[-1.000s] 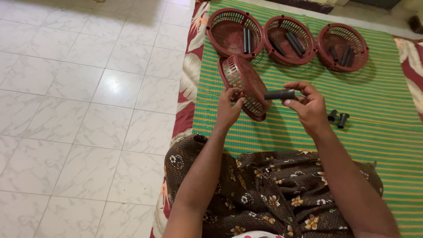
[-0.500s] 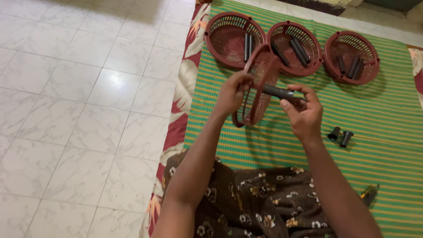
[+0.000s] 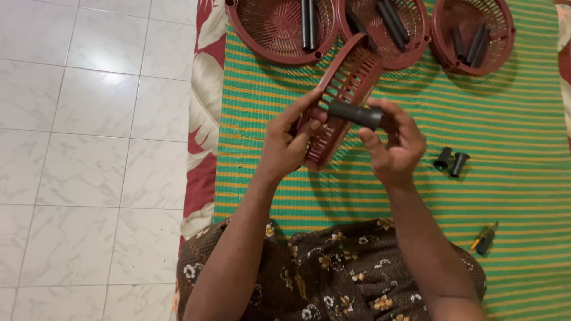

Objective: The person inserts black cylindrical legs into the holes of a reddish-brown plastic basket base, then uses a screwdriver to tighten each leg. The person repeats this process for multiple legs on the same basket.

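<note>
Left hand (image 3: 288, 139) is gripping the tilted maroon basket (image 3: 342, 95) above the striped mat's (image 3: 505, 113) middle; right hand (image 3: 392, 145) is pinching the black tube (image 3: 355, 114) against its rim. Steadying the basket should be aiding alignment.

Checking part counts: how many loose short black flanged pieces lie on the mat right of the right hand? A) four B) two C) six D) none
B: two short black flanged pieces lie side by side on the striped mat, just right of the right hand, which holds a black tube against the tilted red basket gripped by the left hand.
</note>
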